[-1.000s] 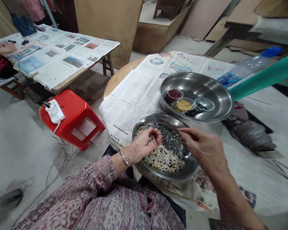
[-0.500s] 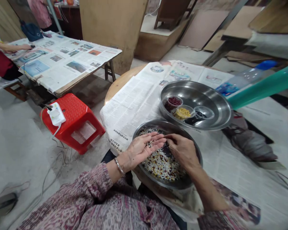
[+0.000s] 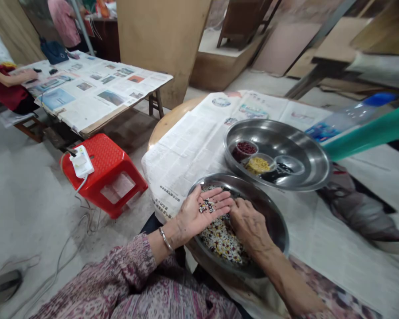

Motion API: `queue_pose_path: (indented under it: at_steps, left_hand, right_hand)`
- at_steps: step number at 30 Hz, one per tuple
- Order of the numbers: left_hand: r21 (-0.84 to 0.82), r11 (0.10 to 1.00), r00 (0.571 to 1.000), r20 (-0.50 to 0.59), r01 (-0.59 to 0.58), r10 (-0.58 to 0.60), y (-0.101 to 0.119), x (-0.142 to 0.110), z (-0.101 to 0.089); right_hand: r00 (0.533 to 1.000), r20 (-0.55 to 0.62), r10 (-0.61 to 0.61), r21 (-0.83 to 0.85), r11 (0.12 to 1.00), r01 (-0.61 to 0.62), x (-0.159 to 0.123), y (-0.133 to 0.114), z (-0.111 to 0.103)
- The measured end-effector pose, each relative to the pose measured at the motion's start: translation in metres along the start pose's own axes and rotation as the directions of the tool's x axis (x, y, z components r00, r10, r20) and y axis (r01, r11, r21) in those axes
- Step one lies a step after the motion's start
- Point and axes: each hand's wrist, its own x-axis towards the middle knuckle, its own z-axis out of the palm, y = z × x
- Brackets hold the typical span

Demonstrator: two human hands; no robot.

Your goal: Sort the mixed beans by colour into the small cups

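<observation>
The left hand (image 3: 199,212) lies palm up, fingers pointing across the steel bowl (image 3: 274,221), beans (image 3: 206,206) in its palm, almost touching the right hand (image 3: 249,226), which is down among the mixed grains (image 3: 221,239); beyond, a larger steel basin (image 3: 314,166) holds small cups (image 3: 244,150) on the newspaper-covered worktop (image 3: 166,126); a red stool (image 3: 103,177) stands left.

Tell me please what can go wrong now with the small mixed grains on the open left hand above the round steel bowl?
Loose grains on the flat left hand could roll off onto the newspaper. The steel bowl sits at the edge of the round wooden table, so it might tip.
</observation>
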Motion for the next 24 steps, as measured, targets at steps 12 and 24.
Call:
queue_pose_path:
  at_steps: [12,24]
  left_hand:
    - [0.017,0.999,0.998,0.045,0.045,-0.046,-0.016,0.021,0.005]
    - [-0.114,0.993,0.987,0.161,0.034,-0.015,-0.015,0.019,0.018]
  right_hand:
    - [0.925,-0.33,0.187,0.64,0.765,0.074,-0.01,-0.027,-0.043]
    - [0.742,-0.301,0.599,0.761,0.62,-0.191,-0.037,-0.031,-0.087]
